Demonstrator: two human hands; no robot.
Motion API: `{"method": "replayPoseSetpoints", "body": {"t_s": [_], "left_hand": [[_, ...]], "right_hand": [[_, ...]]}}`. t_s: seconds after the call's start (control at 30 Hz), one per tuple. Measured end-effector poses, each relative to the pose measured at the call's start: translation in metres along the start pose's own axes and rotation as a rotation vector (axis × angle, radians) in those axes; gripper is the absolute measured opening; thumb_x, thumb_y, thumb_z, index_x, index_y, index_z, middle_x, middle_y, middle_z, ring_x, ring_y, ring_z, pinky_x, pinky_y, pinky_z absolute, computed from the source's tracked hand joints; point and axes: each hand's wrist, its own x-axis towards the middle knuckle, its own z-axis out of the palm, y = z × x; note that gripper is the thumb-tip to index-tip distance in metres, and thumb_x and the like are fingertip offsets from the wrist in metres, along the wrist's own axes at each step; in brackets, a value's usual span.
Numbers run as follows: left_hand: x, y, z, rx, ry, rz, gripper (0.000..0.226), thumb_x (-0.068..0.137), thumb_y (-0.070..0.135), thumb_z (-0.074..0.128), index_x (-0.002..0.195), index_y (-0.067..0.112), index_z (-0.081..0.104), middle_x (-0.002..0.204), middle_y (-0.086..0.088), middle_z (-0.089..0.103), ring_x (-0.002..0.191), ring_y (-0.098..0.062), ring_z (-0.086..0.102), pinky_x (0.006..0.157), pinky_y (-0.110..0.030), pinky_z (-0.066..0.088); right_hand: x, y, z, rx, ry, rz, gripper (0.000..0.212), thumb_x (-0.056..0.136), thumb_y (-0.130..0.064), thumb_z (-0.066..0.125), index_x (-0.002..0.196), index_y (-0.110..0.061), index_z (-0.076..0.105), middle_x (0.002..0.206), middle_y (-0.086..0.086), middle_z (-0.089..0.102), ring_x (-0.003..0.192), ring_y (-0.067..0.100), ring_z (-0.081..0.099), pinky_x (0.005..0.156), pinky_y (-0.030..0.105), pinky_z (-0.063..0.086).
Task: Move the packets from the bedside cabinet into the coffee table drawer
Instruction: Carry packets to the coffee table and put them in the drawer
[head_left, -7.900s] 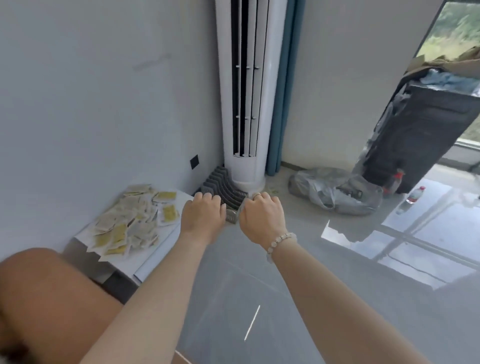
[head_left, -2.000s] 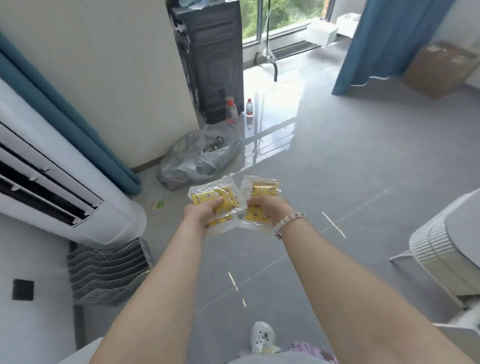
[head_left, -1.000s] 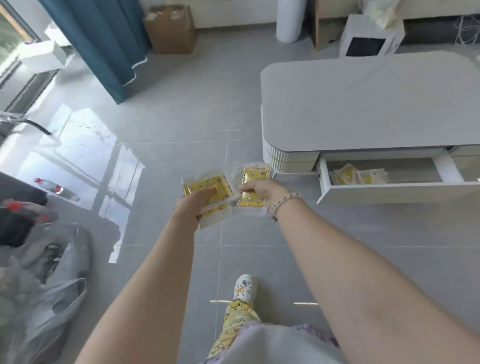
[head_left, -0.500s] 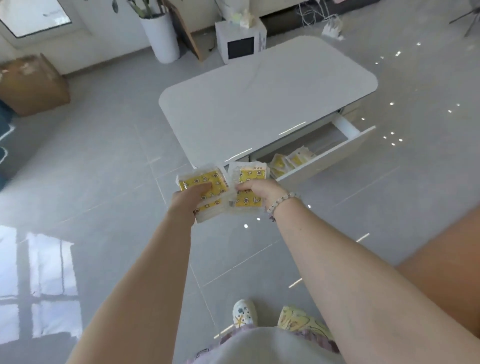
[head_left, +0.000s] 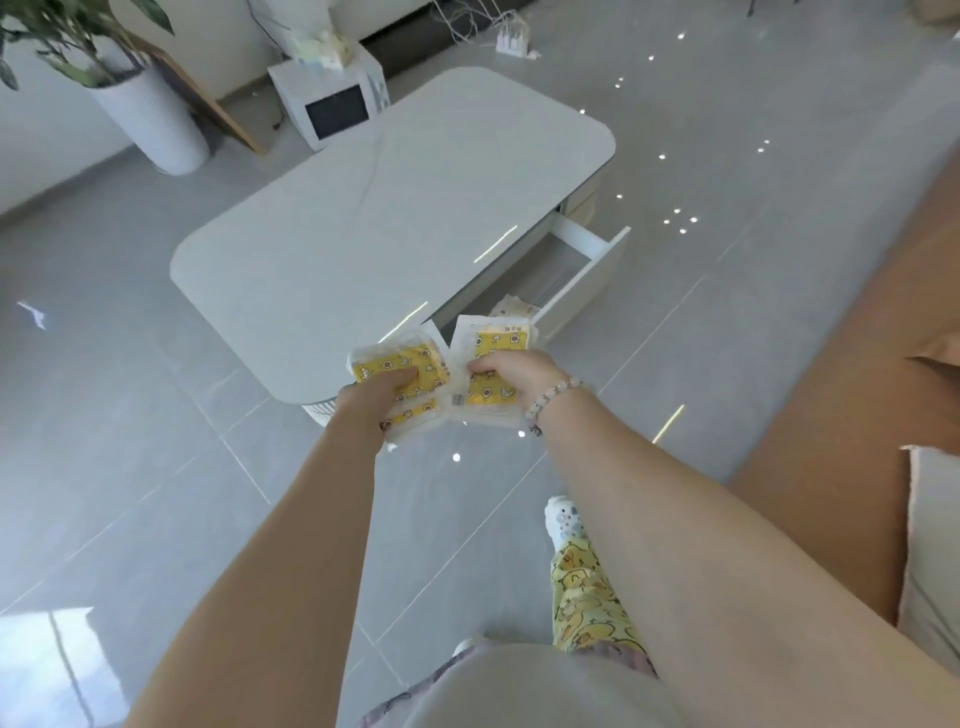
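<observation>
My left hand (head_left: 375, 397) grips a stack of clear packets with yellow printed contents (head_left: 410, 364). My right hand (head_left: 506, 375), with a bead bracelet on the wrist, grips a second stack of the same packets (head_left: 493, 340). Both stacks are held side by side at chest height, in front of the near corner of the white coffee table (head_left: 363, 228). The table's drawer (head_left: 587, 270) stands pulled out to the right of my hands. More packets (head_left: 511, 306) lie in its near end, partly hidden behind the stack in my right hand.
A small white cabinet (head_left: 332, 104) with a dark front stands beyond the table, next to a tall white planter (head_left: 150, 119). A tan sofa (head_left: 852, 364) fills the right side. A power strip with cables (head_left: 511, 41) lies on the grey tiled floor at the back.
The view has swung from the bedside cabinet round to the coffee table, which is now nearer. Both hands took up stacks of packets and still hold them. The open drawer now lies just beyond my right hand.
</observation>
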Motion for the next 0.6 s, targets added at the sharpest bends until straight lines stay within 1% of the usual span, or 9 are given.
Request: {"method": "replayPoseSetpoints", "body": {"t_s": [0.1, 0.2, 0.3, 0.37, 0.47, 0.5, 0.57, 0.6], "left_hand": [[0.012, 0.023, 0.034, 0.021, -0.007, -0.004, 0.051, 0.071, 0.024, 0.080, 0.115, 0.012, 0.060, 0.105, -0.005, 0.069, 0.089, -0.024, 0.068, 0.080, -0.038, 0.056], [0.022, 0.046, 0.076, 0.045, -0.024, -0.001, 0.048, 0.069, 0.024, 0.081, 0.112, 0.012, 0.062, 0.104, -0.006, 0.070, 0.089, -0.024, 0.069, 0.084, -0.040, 0.056], [0.027, 0.068, 0.121, 0.093, -0.049, 0.011, 0.041, 0.072, 0.024, 0.080, 0.109, 0.012, 0.064, 0.104, -0.005, 0.070, 0.091, -0.024, 0.068, 0.084, -0.039, 0.056], [0.032, 0.080, 0.150, 0.114, -0.051, 0.027, 0.037, 0.074, 0.022, 0.079, 0.106, 0.012, 0.064, 0.103, -0.006, 0.070, 0.090, -0.024, 0.068, 0.081, -0.037, 0.056], [0.039, 0.093, 0.189, 0.146, -0.070, 0.035, 0.034, 0.076, 0.021, 0.077, 0.107, 0.010, 0.065, 0.099, -0.005, 0.069, 0.085, -0.021, 0.067, 0.069, -0.033, 0.055], [0.041, 0.096, 0.201, 0.154, -0.074, 0.032, 0.035, 0.076, 0.021, 0.077, 0.107, 0.011, 0.064, 0.099, -0.005, 0.069, 0.084, -0.021, 0.067, 0.069, -0.033, 0.055], [0.045, 0.101, 0.220, 0.164, -0.067, 0.015, 0.041, 0.074, 0.024, 0.078, 0.111, 0.013, 0.063, 0.103, -0.004, 0.069, 0.088, -0.024, 0.067, 0.079, -0.039, 0.055], [0.046, 0.104, 0.228, 0.168, -0.058, 0.006, 0.043, 0.074, 0.025, 0.079, 0.112, 0.014, 0.063, 0.103, -0.003, 0.068, 0.088, -0.023, 0.067, 0.082, -0.039, 0.054]], "right_hand": [[0.023, -0.025, -0.023, 0.028, -0.025, 0.001, 0.025, 0.072, -0.013, 0.077, 0.096, -0.010, 0.070, 0.098, 0.004, 0.072, 0.088, 0.021, 0.069, 0.086, 0.037, 0.055], [0.047, -0.051, -0.054, 0.019, -0.038, -0.004, 0.028, 0.067, -0.017, 0.078, 0.095, -0.012, 0.071, 0.096, 0.003, 0.073, 0.088, 0.022, 0.070, 0.086, 0.038, 0.056], [0.069, -0.073, -0.088, 0.037, -0.039, 0.022, 0.030, 0.069, -0.016, 0.078, 0.098, -0.012, 0.070, 0.096, 0.004, 0.073, 0.086, 0.023, 0.071, 0.085, 0.038, 0.056], [0.082, -0.085, -0.109, 0.036, -0.034, 0.038, 0.033, 0.067, -0.017, 0.078, 0.099, -0.012, 0.070, 0.096, 0.004, 0.073, 0.086, 0.022, 0.071, 0.084, 0.038, 0.056], [0.104, -0.100, -0.141, 0.022, -0.005, 0.047, 0.042, 0.059, -0.021, 0.080, 0.099, -0.012, 0.070, 0.095, 0.004, 0.073, 0.086, 0.023, 0.070, 0.085, 0.039, 0.056], [0.110, -0.105, -0.150, 0.014, 0.004, 0.043, 0.042, 0.059, -0.023, 0.079, 0.099, -0.012, 0.070, 0.095, 0.004, 0.073, 0.087, 0.023, 0.070, 0.085, 0.039, 0.056], [0.120, -0.114, -0.164, -0.010, 0.014, 0.025, 0.039, 0.063, -0.025, 0.077, 0.099, -0.011, 0.070, 0.097, 0.004, 0.072, 0.089, 0.022, 0.069, 0.087, 0.038, 0.055], [0.122, -0.119, -0.169, -0.023, 0.018, 0.023, 0.037, 0.065, -0.026, 0.076, 0.098, -0.010, 0.070, 0.098, 0.004, 0.071, 0.090, 0.022, 0.068, 0.088, 0.037, 0.054]]}}
